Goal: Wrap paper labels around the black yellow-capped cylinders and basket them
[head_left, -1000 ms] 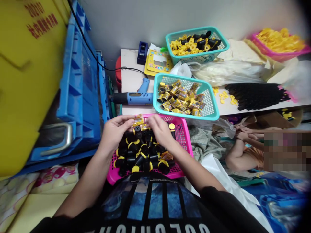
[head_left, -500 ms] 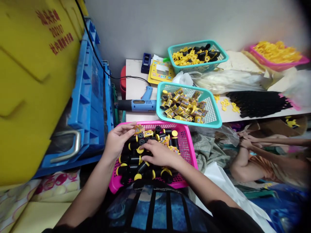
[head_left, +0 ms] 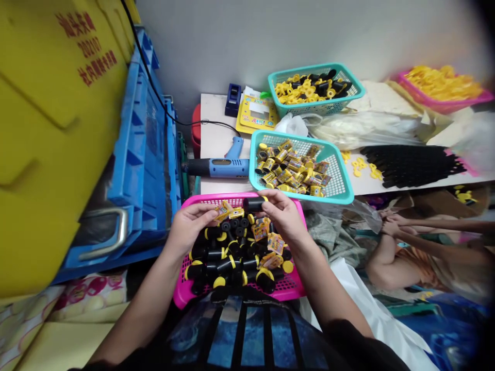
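Note:
My left hand (head_left: 195,222) pinches a printed yellow label sleeve (head_left: 223,210) above the far left part of a pink basket (head_left: 242,197). In my right hand (head_left: 284,212) is a black cylinder with a yellow cap (head_left: 252,204), lying sideways over the basket's far rim, its black end towards the left. Under both hands the basket holds several more black cylinders (head_left: 216,254) with yellow caps. Loose printed sleeves (head_left: 275,242) lie among them on the right side.
A teal basket (head_left: 344,183) of sleeved cylinders stands on the white table (head_left: 216,185), beside a blue heat gun (head_left: 228,168). Behind is another teal basket (head_left: 280,109) with yellow and black parts. Blue crates (head_left: 133,134) rise at left. Another person's hands (head_left: 391,222) show at right.
My right hand has risen from among the cylinders, moved away to the right, and now holds one black cylinder. My left hand keeps the sleeve, shifted slightly right.

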The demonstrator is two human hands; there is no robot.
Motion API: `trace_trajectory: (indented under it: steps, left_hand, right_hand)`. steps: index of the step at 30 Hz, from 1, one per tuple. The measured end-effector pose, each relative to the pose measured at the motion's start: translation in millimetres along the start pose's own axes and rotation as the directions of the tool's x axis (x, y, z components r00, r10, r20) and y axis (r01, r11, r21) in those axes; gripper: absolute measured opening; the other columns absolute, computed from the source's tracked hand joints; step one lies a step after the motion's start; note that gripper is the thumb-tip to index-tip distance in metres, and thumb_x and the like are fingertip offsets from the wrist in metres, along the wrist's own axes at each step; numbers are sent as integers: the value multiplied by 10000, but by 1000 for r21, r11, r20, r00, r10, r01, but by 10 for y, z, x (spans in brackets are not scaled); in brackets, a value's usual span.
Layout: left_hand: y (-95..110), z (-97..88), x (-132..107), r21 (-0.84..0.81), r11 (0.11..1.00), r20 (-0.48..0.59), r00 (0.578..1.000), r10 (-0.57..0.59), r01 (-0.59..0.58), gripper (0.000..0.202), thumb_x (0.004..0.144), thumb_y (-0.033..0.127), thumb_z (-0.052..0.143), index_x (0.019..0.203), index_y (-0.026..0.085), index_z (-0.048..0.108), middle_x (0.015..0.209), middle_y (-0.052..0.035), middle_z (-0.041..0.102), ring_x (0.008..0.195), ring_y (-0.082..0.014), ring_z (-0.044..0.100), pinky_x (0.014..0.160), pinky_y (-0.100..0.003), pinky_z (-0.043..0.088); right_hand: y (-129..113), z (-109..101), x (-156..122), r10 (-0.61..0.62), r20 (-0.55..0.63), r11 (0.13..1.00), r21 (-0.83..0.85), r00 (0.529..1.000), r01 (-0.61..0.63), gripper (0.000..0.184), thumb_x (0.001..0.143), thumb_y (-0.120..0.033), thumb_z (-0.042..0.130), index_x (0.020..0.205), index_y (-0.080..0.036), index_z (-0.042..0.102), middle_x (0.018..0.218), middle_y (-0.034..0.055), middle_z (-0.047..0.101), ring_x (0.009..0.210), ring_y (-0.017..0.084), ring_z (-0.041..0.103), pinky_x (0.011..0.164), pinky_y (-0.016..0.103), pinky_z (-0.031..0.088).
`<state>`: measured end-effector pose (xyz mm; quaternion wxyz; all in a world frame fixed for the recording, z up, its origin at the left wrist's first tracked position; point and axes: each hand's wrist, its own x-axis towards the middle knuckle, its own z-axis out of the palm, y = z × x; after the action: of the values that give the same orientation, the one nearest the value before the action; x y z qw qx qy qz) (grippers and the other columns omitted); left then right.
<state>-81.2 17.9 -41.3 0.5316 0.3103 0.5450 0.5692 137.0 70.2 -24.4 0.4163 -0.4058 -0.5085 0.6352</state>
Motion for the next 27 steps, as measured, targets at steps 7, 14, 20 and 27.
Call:
trace_trajectory:
  steps: [7, 14, 20, 27]
  left_hand:
    - [21, 93, -44, 60, 998, 102, 995, 22, -29, 241, 601, 355, 842, 754, 190, 756, 736, -48, 747, 613, -184, 684, 577, -302, 587]
    - [9, 70, -59, 76, 997, 132, 991, 19, -30, 195, 633, 335, 827, 742, 191, 754, 704, -31, 742, 594, -148, 667, 586, -250, 552]
    - [47, 118, -70, 49, 999, 139, 990, 10, -17, 192, 620, 317, 841, 733, 189, 754, 736, -22, 753, 647, -130, 683, 621, -213, 556]
    - [27, 131, -44, 23, 999, 42, 998, -40, 39, 233, 616, 334, 844, 788, 198, 763, 739, -9, 750, 635, -128, 688, 545, -191, 566]
  right_hand:
    - [-183, 62, 24, 36, 104, 998, -49, 994, -31, 316, 730, -477, 721, 812, -185, 632, 666, -33, 585, 514, 75, 523, 502, 216, 459]
    - [-90, -47, 28, 149, 265, 987, -105, 953, -126, 286, 782, -448, 686, 806, -167, 642, 719, -18, 602, 535, 70, 534, 478, 187, 448]
    - [-41, -33, 19, 178, 234, 983, -76, 956, -165, 315, 758, -466, 703, 777, -160, 632, 697, -21, 618, 491, 60, 540, 456, 174, 439]
    - [-9, -31, -8, 182, 220, 967, 135, 958, -215, 365, 716, -518, 719, 832, -185, 627, 684, -21, 646, 524, 82, 593, 478, 186, 481]
